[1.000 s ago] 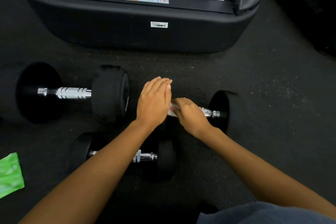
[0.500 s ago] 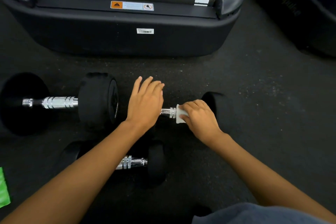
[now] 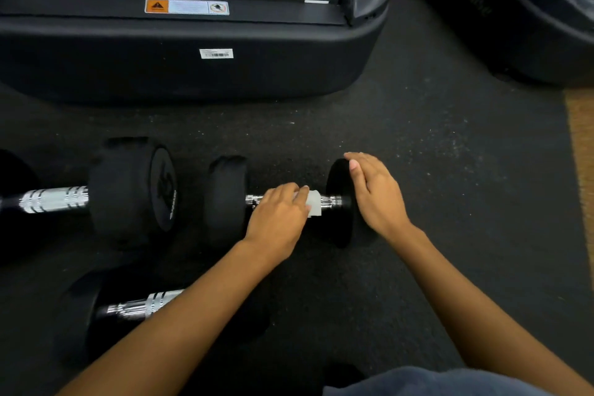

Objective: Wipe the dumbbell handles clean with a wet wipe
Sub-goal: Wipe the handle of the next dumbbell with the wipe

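Head view: the left hand (image 3: 279, 219) lies over the chrome handle (image 3: 332, 201) of the small dumbbell (image 3: 226, 199). Its fingers (image 3: 299, 194) are curled and pinch the white wet wipe (image 3: 314, 204) against the bar, just short of the dumbbell's right head (image 3: 337, 228). The right hand (image 3: 374, 193) holds nothing. Its fingers (image 3: 356, 167) are straight and close together and lie against the top outer edge of that head.

Half a second ago the roles were the other way round. The right hand pressed the wipe on the handle, and the left hand lay flat on the dumbbell's left head. That head is now uncovered.

To the left of the small dumbbell, almost touching it, is a larger dumbbell (image 3: 131, 190). A third dumbbell (image 3: 141, 305) lies nearer the person, partly under the left forearm. Beyond the small dumbbell, across a strip of bare floor (image 3: 418, 138), is the rear end of a treadmill (image 3: 193, 74). A second machine (image 3: 514, 10) stands beyond and to the right. The floor to the right of the small dumbbell is open as far as a tan strip (image 3: 581, 145) at the frame edge.
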Demonstrator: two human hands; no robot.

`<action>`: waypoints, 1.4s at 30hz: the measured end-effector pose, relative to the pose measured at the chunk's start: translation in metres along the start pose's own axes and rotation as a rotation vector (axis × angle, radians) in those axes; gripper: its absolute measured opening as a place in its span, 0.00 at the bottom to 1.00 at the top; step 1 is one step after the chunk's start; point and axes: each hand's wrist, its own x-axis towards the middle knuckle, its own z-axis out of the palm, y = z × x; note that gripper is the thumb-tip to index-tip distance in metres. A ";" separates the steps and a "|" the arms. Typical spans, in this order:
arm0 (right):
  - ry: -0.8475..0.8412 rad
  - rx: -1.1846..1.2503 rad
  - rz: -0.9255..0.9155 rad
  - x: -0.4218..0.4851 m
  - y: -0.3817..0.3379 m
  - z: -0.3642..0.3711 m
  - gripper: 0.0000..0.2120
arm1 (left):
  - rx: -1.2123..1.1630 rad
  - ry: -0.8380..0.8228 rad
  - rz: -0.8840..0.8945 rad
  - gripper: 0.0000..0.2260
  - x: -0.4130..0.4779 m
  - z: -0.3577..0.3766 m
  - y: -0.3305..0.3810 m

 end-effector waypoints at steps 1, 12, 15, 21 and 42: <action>0.016 0.051 0.025 -0.001 -0.001 0.002 0.17 | -0.020 -0.001 -0.008 0.20 0.004 0.001 -0.001; 0.069 0.072 0.033 -0.004 0.002 0.008 0.18 | -0.090 -0.040 0.141 0.17 0.033 0.013 0.011; 0.087 0.083 0.020 -0.005 0.002 0.008 0.20 | -0.058 -0.050 0.113 0.17 0.034 0.007 -0.004; 0.091 0.079 0.032 -0.002 0.002 0.008 0.17 | 0.013 -0.168 -0.009 0.11 0.048 0.000 0.008; 0.092 0.093 0.030 -0.005 0.001 0.008 0.15 | -0.079 -0.056 0.021 0.17 0.042 0.006 0.006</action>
